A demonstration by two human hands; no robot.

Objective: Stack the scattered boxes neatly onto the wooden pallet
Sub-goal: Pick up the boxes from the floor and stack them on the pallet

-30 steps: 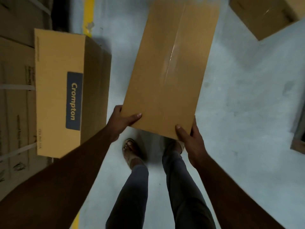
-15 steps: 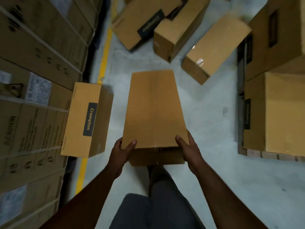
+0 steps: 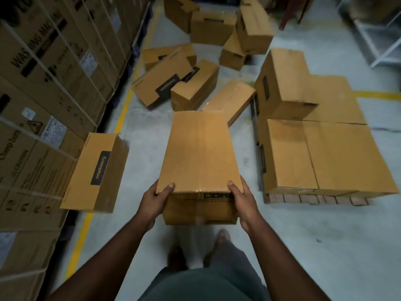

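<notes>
I carry a long brown cardboard box (image 3: 200,153) in front of me, above the floor. My left hand (image 3: 155,198) grips its near left corner, thumb on top. My right hand (image 3: 242,199) grips the near right corner the same way. The wooden pallet (image 3: 314,199) lies on the floor to my right, with stacked boxes (image 3: 325,155) on it and one more box (image 3: 282,83) on top at the back. Several loose boxes (image 3: 173,83) lie scattered on the floor ahead. Another Crompton box (image 3: 97,172) lies at my left.
A wall of tall strapped cartons (image 3: 43,94) runs along the left, behind a yellow floor line (image 3: 81,235). A metal frame (image 3: 377,40) stands at the far right. Bare grey floor (image 3: 325,246) lies between me and the pallet. My feet show below the box.
The view has risen from the floor and my feet toward the aisle. The carried box has levelled out lengthwise ahead of me, and the pallet with its stack has come into view at the right.
</notes>
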